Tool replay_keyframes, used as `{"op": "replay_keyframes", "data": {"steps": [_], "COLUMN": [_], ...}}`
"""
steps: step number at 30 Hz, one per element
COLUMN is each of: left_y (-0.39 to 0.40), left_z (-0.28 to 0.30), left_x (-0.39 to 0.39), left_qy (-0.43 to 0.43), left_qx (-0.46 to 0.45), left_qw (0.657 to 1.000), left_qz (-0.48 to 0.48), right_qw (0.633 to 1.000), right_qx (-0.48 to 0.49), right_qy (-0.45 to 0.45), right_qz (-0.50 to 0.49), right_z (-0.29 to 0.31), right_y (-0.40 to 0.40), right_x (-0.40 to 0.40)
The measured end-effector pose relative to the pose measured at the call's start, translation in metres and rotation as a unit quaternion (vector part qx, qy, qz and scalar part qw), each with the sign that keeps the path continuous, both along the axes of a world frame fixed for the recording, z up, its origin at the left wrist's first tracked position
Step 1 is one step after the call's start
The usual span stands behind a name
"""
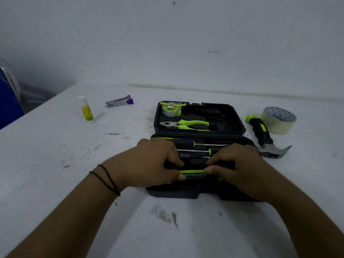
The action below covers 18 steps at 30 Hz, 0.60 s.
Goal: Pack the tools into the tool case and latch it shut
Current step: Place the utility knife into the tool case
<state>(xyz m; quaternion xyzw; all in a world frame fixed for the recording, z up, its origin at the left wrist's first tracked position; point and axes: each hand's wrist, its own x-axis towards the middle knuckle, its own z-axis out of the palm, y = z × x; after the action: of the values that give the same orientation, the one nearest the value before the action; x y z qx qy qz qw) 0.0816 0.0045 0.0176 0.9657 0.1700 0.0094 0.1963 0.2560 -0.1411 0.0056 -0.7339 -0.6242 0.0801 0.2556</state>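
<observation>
A black tool case (230, 112) lies open on the white table. Its far half holds a green tape measure (170, 109) and green-handled pliers (186, 124). Two screwdrivers (188, 143) lie in the near half. A green and black utility knife (191, 172) sits at the front of the near half. My left hand (150, 162) pinches its left end with thumb and fingers. My right hand (240, 164) pinches its right end. A hammer (264, 136) with a black and green handle lies on the table, right of the case.
A roll of packing tape (279, 120) stands beyond the hammer at the right. A glue stick (86, 108) and a small stapler (119, 101) rest at the back left. The table's left edge (37, 107) runs diagonally, with a blue object (9, 101) beyond it.
</observation>
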Motion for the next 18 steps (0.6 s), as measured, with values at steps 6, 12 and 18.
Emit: {"op": "replay_keyframes", "data": {"steps": [6,12,18], "left_y": [0.0002,0.0026,0.0023], "left_z": [-0.0026,-0.0026,-0.0003], "left_x": [0.0011,0.0029,0.0024], "left_qy": [-0.001,-0.008,0.002], "left_qx": [0.006,-0.004,-0.004], "left_qw": [1.0,1.0,1.0], "left_qz": [-0.001,-0.013,-0.024], "right_qw": [0.993,0.999,0.998], "right_qx": [-0.062,-0.033,-0.015], "right_qy": [-0.095,0.037,0.062], "right_qz": [-0.005,-0.005,0.006], "right_z": [0.0015,0.0014,0.0047], "right_y": [-0.0038,-0.0032,-0.0029], "right_x": [-0.0027,0.0002,-0.0005]}}
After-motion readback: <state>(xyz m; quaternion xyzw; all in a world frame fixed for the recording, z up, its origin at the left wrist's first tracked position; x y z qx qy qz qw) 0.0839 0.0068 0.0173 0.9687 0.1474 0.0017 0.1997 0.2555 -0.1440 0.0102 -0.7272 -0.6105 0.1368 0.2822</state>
